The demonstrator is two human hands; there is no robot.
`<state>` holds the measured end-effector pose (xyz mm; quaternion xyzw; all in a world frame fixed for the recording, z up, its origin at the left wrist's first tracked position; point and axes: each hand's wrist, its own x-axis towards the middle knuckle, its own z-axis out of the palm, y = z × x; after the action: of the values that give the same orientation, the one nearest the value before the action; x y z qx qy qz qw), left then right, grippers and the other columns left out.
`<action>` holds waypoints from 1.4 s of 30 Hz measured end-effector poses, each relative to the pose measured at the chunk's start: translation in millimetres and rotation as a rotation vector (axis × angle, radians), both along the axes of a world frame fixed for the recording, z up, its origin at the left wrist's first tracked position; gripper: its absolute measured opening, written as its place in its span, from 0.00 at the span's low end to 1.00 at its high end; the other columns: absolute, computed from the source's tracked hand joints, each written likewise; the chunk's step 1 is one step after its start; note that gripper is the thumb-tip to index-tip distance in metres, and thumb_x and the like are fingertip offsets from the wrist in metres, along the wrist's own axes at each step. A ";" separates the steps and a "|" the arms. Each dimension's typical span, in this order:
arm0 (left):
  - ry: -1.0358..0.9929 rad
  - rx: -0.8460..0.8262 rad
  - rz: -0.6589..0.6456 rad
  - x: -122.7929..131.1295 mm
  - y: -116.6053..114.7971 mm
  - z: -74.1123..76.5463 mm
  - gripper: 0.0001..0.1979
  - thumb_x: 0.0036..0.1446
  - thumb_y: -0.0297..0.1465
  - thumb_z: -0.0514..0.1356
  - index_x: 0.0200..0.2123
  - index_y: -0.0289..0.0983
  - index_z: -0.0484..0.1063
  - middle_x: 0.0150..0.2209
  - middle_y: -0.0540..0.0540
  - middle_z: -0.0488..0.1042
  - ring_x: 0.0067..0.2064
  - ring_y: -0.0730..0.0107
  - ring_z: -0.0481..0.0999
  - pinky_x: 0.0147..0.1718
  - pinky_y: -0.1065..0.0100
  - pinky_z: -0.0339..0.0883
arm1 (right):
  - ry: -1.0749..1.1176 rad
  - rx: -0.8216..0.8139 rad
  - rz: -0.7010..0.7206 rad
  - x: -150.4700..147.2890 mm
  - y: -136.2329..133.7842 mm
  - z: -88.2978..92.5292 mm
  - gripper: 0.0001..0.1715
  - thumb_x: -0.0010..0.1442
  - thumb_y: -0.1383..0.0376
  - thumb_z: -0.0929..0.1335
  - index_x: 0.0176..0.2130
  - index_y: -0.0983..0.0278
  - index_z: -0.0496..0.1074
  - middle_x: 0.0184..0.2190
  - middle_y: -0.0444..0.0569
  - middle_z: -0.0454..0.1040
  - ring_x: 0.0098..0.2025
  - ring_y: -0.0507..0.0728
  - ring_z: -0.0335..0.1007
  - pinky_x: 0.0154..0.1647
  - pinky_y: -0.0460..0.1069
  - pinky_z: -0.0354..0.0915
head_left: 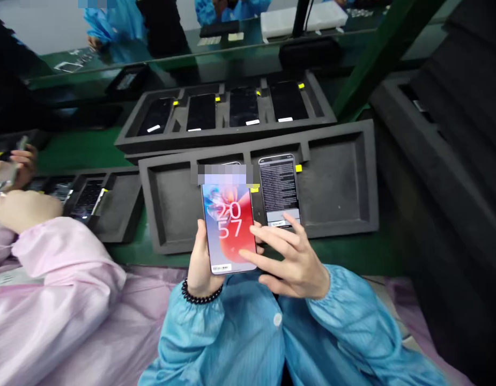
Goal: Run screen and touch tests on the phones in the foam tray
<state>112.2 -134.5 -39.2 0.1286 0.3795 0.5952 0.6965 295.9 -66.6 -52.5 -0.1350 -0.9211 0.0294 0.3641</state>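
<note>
My left hand [200, 262] grips a lit phone [229, 228] upright by its lower left edge; the screen shows a red and blue picture with the digits 20 57. My right hand [290, 257] is at the phone's right edge, its fingers spread, the thumb and a fingertip touching the side. Just behind, a second phone [279, 187] with a page of text on its screen lies in a slot of the near black foam tray [340, 182]. A bead bracelet is on my left wrist.
A farther foam tray [227, 134] holds several dark phones with yellow tags. At the left a person in a pink sleeve [50, 279] works beside another tray [111, 209]. Dark stacked trays [452, 134] rise at the right. People in blue coats stand beyond the green bench.
</note>
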 end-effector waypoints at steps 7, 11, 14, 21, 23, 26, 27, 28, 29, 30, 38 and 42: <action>-0.067 0.008 -0.091 16.1 -7.1 -6.9 0.36 0.59 0.59 0.50 0.53 0.36 0.75 0.53 0.38 0.77 0.57 0.46 0.76 0.55 0.48 0.74 | 0.131 -0.196 -0.331 4.5 0.6 2.7 0.31 0.73 0.52 0.50 0.63 0.59 0.65 0.66 0.57 0.61 0.67 0.63 0.58 0.70 0.67 0.52; -0.112 0.008 -0.108 20.3 -14.0 -7.7 0.38 0.60 0.59 0.48 0.50 0.33 0.77 0.52 0.35 0.77 0.55 0.45 0.77 0.54 0.47 0.73 | 0.251 -0.245 -0.314 4.6 -8.2 5.7 0.28 0.73 0.54 0.52 0.60 0.60 0.68 0.64 0.54 0.65 0.64 0.63 0.63 0.69 0.66 0.55; -0.127 -0.005 -0.084 27.9 -18.3 -6.4 0.33 0.60 0.57 0.52 0.46 0.36 0.80 0.51 0.39 0.79 0.59 0.46 0.73 0.59 0.48 0.69 | 0.281 -0.230 -0.292 -2.6 -13.5 11.5 0.27 0.73 0.56 0.53 0.50 0.61 0.75 0.61 0.52 0.69 0.61 0.62 0.65 0.69 0.65 0.54; -0.105 -0.017 0.050 40.0 -23.3 -1.9 0.20 0.60 0.49 0.59 0.38 0.41 0.83 0.51 0.46 0.80 0.69 0.52 0.62 0.68 0.53 0.58 | 0.297 -0.067 -0.357 -12.9 -18.8 26.9 0.28 0.73 0.58 0.53 0.50 0.60 0.77 0.59 0.53 0.69 0.59 0.60 0.65 0.71 0.65 0.50; -0.111 -0.027 0.038 39.3 -24.8 -1.9 0.21 0.60 0.50 0.59 0.39 0.41 0.83 0.51 0.45 0.80 0.69 0.52 0.61 0.68 0.52 0.58 | 0.313 -0.050 -0.354 -7.6 -20.6 25.4 0.27 0.73 0.60 0.53 0.46 0.60 0.78 0.57 0.52 0.71 0.57 0.59 0.67 0.70 0.65 0.52; -0.100 -0.040 0.032 37.6 -26.7 -2.2 0.22 0.59 0.50 0.59 0.42 0.41 0.82 0.52 0.45 0.79 0.67 0.50 0.64 0.66 0.50 0.61 | 0.303 -0.073 -0.368 0.1 -22.7 21.5 0.27 0.72 0.61 0.54 0.42 0.60 0.79 0.56 0.51 0.72 0.55 0.59 0.68 0.69 0.64 0.55; -0.094 -0.047 0.037 37.4 -27.2 -2.3 0.22 0.59 0.50 0.59 0.43 0.41 0.82 0.52 0.45 0.79 0.66 0.50 0.65 0.66 0.50 0.62 | 0.301 -0.083 -0.385 1.0 -23.1 20.6 0.27 0.72 0.60 0.54 0.43 0.59 0.79 0.57 0.51 0.71 0.55 0.60 0.68 0.68 0.65 0.55; -0.090 -0.056 0.043 37.3 -27.6 -2.3 0.22 0.60 0.50 0.58 0.43 0.41 0.82 0.52 0.45 0.79 0.66 0.50 0.66 0.65 0.50 0.63 | 0.301 -0.090 -0.408 1.0 -23.4 20.1 0.27 0.72 0.59 0.53 0.45 0.59 0.78 0.59 0.51 0.70 0.56 0.61 0.67 0.68 0.65 0.55; -0.086 -0.064 0.048 37.5 -27.9 -2.3 0.23 0.60 0.50 0.57 0.43 0.40 0.82 0.51 0.45 0.80 0.65 0.50 0.67 0.64 0.51 0.63 | 0.298 -0.093 -0.427 0.1 -23.6 19.8 0.28 0.72 0.58 0.53 0.48 0.59 0.77 0.60 0.51 0.69 0.57 0.61 0.66 0.69 0.65 0.55; -0.082 -0.072 0.052 37.9 -28.2 -2.2 0.23 0.61 0.50 0.56 0.42 0.40 0.82 0.50 0.45 0.80 0.65 0.51 0.68 0.64 0.51 0.64 | 0.294 -0.090 -0.438 -1.4 -23.7 19.8 0.28 0.73 0.56 0.53 0.51 0.59 0.76 0.62 0.51 0.67 0.58 0.62 0.65 0.69 0.66 0.53; -0.071 -0.102 0.133 40.5 -28.7 0.1 0.22 0.65 0.44 0.51 0.38 0.40 0.83 0.44 0.46 0.83 0.63 0.56 0.70 0.64 0.55 0.65 | 0.322 -0.116 -0.388 -6.1 -22.4 13.6 0.31 0.72 0.53 0.55 0.68 0.61 0.59 0.65 0.55 0.64 0.63 0.65 0.63 0.70 0.68 0.51; -0.084 -0.127 0.161 39.3 -28.1 0.7 0.24 0.66 0.42 0.48 0.37 0.40 0.83 0.40 0.46 0.83 0.61 0.58 0.73 0.63 0.56 0.66 | 0.252 -0.078 -0.311 0.0 -25.0 11.8 0.27 0.73 0.55 0.54 0.50 0.60 0.76 0.61 0.53 0.70 0.60 0.61 0.66 0.71 0.67 0.50</action>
<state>151.5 -162.5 -38.5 0.0283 0.3957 0.6289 0.6686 296.0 -91.6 -40.7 -0.2848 -0.8345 0.0250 0.4711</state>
